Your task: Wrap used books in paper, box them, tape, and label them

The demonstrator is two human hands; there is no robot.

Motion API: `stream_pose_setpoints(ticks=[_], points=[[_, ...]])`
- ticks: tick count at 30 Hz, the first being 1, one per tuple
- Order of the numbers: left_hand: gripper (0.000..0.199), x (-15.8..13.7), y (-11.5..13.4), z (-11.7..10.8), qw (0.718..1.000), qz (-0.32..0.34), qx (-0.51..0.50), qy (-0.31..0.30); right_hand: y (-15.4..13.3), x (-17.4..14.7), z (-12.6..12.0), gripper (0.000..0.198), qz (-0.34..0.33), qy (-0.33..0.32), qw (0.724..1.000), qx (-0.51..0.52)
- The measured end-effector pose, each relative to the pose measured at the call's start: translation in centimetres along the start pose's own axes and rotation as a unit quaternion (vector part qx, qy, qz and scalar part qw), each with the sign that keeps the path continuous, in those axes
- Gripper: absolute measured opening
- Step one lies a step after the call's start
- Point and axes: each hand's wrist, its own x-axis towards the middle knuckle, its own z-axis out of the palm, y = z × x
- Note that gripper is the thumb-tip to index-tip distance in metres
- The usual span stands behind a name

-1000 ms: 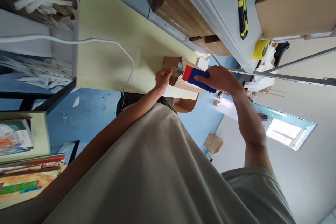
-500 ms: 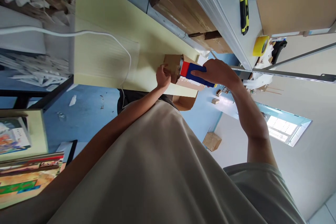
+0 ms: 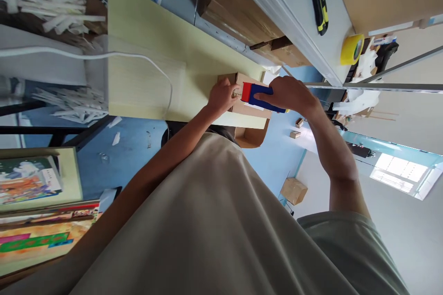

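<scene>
A small brown cardboard box (image 3: 227,77) lies on the pale yellow tabletop, its near side partly covered by my hands. In my right hand (image 3: 289,94) is a blue and red tape dispenser (image 3: 260,96), gripped by its body over the box's right part, its red end towards the left. My left hand (image 3: 221,97) is at the box's left part, thumb and fingertips pinched around a small shiny bit of packing tape (image 3: 236,93) beside the red end. The contact under the fingertips is partly hidden.
A white cable (image 3: 152,62) crosses the yellow table (image 3: 138,87). On the grey shelf lie a yellow-black utility knife (image 3: 319,2) and a yellow tape roll (image 3: 352,50). Larger cartons (image 3: 242,9) stand behind the table. An open carton (image 3: 252,136) sits below its edge.
My left hand has moved right along the box to the dispenser's red end, its fingers now at the tape. The dispenser stays in my right hand, nearly in place. The view has shifted slightly.
</scene>
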Motion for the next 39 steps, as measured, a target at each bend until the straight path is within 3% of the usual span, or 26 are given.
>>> stream_pose_setpoints(ticks=[6,12,17,22,25,28,31,37,39], points=[[0.037,-0.6,0.1,-0.9,0.998,-0.024,0.027,-0.045,5.1,3.0,4.2,0.076,-0.010,-0.031,0.999,0.012],[0.053,-1.8,0.8,-1.6,0.997,-0.059,0.049,-0.015,7.2,8.1,8.3,0.076,-0.053,-0.042,0.996,0.053],[0.047,-3.8,2.1,0.6,0.984,-0.114,0.035,0.130,8.1,10.0,10.7,0.076,-0.107,-0.008,0.989,0.102],[0.024,-3.7,2.5,4.8,0.935,-0.174,0.047,0.305,8.4,10.6,12.7,0.081,-0.153,0.037,0.975,0.154],[0.027,-3.3,1.9,5.7,0.917,-0.180,0.060,0.351,8.2,10.9,13.5,0.084,-0.189,0.058,0.965,0.174],[0.031,-3.3,1.6,5.6,0.918,-0.181,0.046,0.350,9.2,10.5,13.9,0.080,-0.201,0.052,0.960,0.189],[0.036,-3.4,1.6,5.4,0.919,-0.181,0.046,0.347,13.1,8.9,14.8,0.070,-0.191,0.034,0.960,0.202],[0.024,-3.2,1.8,5.5,0.899,-0.178,0.118,0.383,27.3,4.9,19.1,0.072,-0.149,-0.055,0.958,0.238],[0.019,-3.2,1.8,5.6,0.898,-0.183,0.127,0.380,30.5,4.5,20.6,0.075,-0.133,-0.078,0.954,0.258]])
